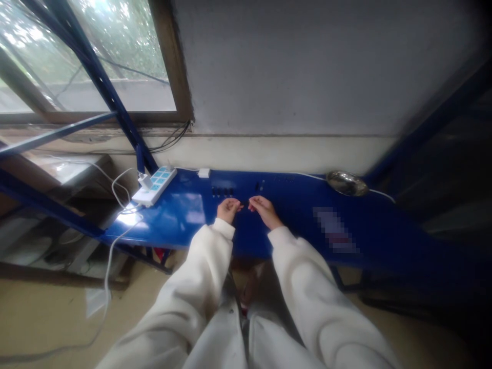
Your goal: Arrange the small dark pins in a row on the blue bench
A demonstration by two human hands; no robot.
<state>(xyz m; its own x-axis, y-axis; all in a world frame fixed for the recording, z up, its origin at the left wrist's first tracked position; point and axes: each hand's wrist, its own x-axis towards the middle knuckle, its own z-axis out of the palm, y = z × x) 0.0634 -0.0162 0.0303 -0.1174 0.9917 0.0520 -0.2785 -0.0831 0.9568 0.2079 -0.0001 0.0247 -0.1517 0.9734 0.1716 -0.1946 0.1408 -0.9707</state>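
Observation:
Both hands are over the middle of the blue table [253,236], a small gap apart. My left hand [229,209] is closed in a pinch, with a small dark piece at its fingertips that is too small to name. My right hand [265,209] pinches too, thumb against forefinger; what it holds, if anything, cannot be made out. Just beyond my left hand lie several small dark pieces [223,192] in a row. Past my right hand are a small dark piece [257,186] and a small pale-and-dark piece [262,185], side by side.
A white power strip [156,185] with a plugged-in charger [145,181] lies at the table's left end, its cable hanging down. At the back edge sits a white adapter [204,173]. A shiny metal lamp-like dome [347,183] stands back right. Blue metal posts [103,82] flank the table.

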